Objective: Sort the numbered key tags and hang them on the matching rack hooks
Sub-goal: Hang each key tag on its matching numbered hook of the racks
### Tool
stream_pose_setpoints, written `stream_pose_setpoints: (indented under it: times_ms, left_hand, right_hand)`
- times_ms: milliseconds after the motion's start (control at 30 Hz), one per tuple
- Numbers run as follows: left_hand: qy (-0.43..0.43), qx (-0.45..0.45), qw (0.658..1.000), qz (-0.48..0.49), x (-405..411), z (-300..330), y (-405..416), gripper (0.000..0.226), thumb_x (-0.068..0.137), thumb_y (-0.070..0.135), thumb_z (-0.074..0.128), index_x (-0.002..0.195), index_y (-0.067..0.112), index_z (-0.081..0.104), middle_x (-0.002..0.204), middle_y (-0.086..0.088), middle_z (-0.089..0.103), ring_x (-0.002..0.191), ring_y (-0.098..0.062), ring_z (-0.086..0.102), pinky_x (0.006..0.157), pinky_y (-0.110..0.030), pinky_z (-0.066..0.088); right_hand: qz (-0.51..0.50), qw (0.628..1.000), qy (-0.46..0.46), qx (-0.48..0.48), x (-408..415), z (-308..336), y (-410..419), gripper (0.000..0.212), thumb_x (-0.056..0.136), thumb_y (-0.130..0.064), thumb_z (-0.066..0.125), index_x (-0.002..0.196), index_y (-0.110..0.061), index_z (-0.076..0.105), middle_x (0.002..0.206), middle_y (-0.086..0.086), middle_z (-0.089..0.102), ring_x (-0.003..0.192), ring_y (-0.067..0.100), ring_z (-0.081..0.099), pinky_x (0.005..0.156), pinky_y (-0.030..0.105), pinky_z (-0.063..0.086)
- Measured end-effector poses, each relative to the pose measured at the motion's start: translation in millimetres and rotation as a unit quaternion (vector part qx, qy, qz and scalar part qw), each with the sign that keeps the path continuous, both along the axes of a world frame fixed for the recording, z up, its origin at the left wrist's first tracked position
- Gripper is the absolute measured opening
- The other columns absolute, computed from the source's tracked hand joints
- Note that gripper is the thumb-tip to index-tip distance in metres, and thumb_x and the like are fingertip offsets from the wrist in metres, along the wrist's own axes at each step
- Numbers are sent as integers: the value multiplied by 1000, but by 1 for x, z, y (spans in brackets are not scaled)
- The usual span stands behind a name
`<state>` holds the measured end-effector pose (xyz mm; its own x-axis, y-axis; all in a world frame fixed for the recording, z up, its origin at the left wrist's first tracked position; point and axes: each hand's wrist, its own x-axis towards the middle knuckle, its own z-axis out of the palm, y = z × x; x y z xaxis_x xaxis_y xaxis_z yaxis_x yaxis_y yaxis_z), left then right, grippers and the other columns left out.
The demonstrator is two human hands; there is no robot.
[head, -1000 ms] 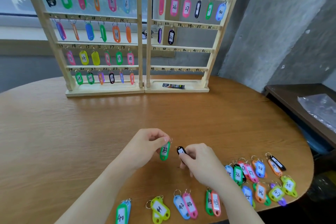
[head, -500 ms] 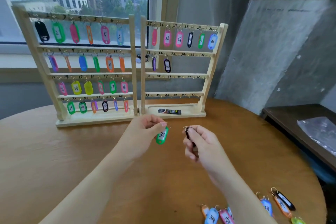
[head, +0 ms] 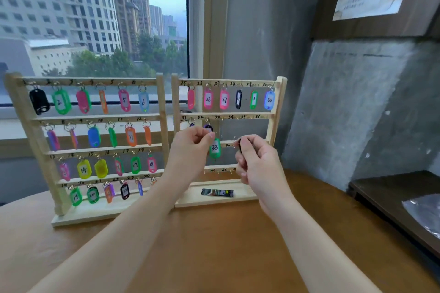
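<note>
Head view: both hands have risen from the table to the right rack (head: 277,112). The left hand (head: 190,147) pinches green tag 33 (head: 215,148) just below hook 33; the right hand (head: 256,162) grips a black tag (head: 240,145). Hanging looks imminent.

One head-worn view looks forward and slightly down across the round wooden table (head: 226,257) toward the two key racks (head: 164,140) at its far edge, close enough to read their numbers. Both forearms enter from the near edge (no second view shares the scene). Window far left, concrete wall right.
</note>
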<state>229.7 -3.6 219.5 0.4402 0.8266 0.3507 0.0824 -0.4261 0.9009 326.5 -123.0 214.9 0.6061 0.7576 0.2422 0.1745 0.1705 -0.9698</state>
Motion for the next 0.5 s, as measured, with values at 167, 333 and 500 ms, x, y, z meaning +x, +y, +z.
stream_pose_setpoints:
  times_ms: [167, 333, 500]
  left_hand:
    - [8, 22, 999, 27, 33, 11, 26, 18, 101, 23, 60, 85, 25, 67, 76, 2, 71, 72, -17, 66, 64, -29, 52]
    - [29, 47, 997, 59, 56, 11, 41, 17, 102, 26, 59, 88, 25, 69, 76, 5, 70, 70, -15, 64, 59, -27, 42]
    - [44, 97, 989, 104, 67, 13, 43, 16, 102, 24, 58, 89, 24, 68, 81, 9, 67, 74, -3, 59, 60, -17, 36]
  right_hand:
    - [17, 1000, -13, 3, 14, 6, 19, 25, 109, -27, 44, 104, -13, 64, 71, 1, 50, 55, 6, 42, 48, 16, 38]
    - [18, 1000, 1, 16, 30, 8, 33, 25, 108, -27, 44, 102, -13, 64, 66, -2, 47, 53, 8, 38, 47, 18, 34]
    - [-2, 1000, 8, -4, 50, 6, 54, 24, 108, -29, 45, 103, -17, 65, 69, 1, 50, 54, 7, 39, 48, 18, 35]
